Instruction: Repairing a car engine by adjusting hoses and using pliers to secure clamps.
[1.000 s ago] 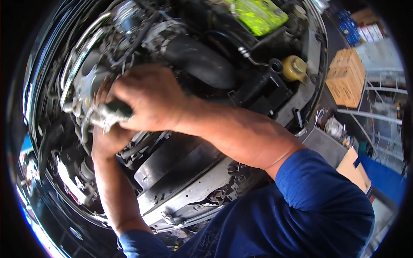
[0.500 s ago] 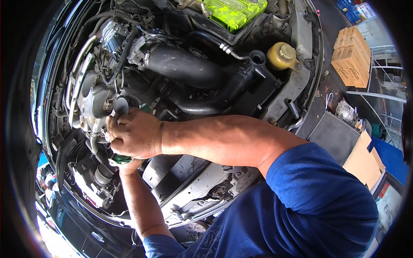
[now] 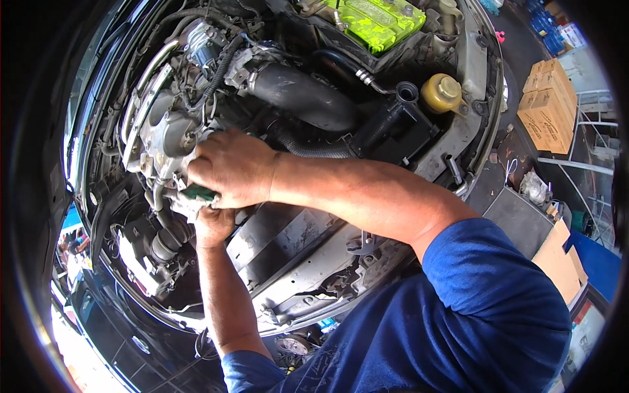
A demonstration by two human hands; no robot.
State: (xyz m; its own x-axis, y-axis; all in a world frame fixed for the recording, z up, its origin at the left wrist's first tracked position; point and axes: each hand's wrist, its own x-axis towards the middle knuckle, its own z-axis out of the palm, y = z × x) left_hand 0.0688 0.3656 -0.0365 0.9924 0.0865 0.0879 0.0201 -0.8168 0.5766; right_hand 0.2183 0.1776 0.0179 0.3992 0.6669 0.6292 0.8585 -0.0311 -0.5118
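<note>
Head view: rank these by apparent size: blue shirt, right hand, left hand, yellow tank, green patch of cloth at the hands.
Largest to smallest:
1. Blue shirt
2. Right hand
3. Left hand and yellow tank: look alike; the hand is partly hidden, so unranked
4. Green patch of cloth

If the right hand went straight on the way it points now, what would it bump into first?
The right hand would probably meet the silver-grey metal engine casting just left of its knuckles, though this one view leaves the depth unclear.
</note>
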